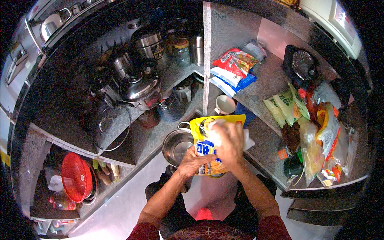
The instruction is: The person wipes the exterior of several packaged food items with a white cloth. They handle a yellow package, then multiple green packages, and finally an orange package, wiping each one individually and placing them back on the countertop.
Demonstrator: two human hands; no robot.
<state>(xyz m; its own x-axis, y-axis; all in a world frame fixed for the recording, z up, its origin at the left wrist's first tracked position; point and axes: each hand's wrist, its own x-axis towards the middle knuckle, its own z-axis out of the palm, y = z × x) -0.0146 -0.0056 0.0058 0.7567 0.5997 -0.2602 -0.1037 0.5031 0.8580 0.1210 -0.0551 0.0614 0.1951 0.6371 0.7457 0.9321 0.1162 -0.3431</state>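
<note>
A yellow food pouch (198,127) with blue and white print is held upright in front of me. My left hand (195,163) is closed round its lower left side, with the thumb across the front. In front of the pouch's upper right part is my right hand (230,146), its fingers smeared by motion, so what they grip cannot be made out. Just left of the pouch stands a round steel pot (173,149) with a loop handle. Behind the pouch, a white cup (225,105) sits near the shelf's inner corner.
Steel pots and a lidded pressure cooker (141,89) fill the left shelf, beside a glass jar (182,53). A red plastic basket (76,177) leans at lower left. On the right shelf lie a red packet (236,63), green packets (286,107) and several plastic bags (312,150).
</note>
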